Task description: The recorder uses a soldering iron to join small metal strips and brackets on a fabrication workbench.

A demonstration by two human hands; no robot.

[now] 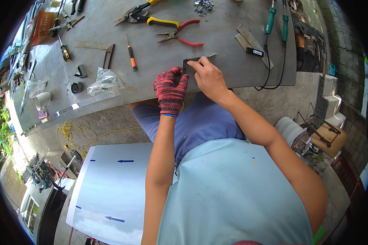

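Near the table's front edge, my left hand (171,90), in a red and black striped knit glove, pinches the upright leg of a dark L-shaped bent metal strip (185,65). My bare right hand (209,77) closes its fingers over the strip's other leg, from above and the right. A thin pale tip (214,54) sticks out beyond those fingers; whether it belongs to the strip I cannot tell. Just beyond lie red-handled long-nose pliers (178,33), jaws apart. An orange and black screwdriver (131,57) rests to the left of my gloved hand.
On the metal table (151,77) lie tin snips (143,16), a try square (106,53), a plastic bag (105,83), a tape roll (76,87) and flat metal strips (255,45). Two green-handled tools (270,20) trail black cables at the right. A mug (42,101) stands at the left edge.
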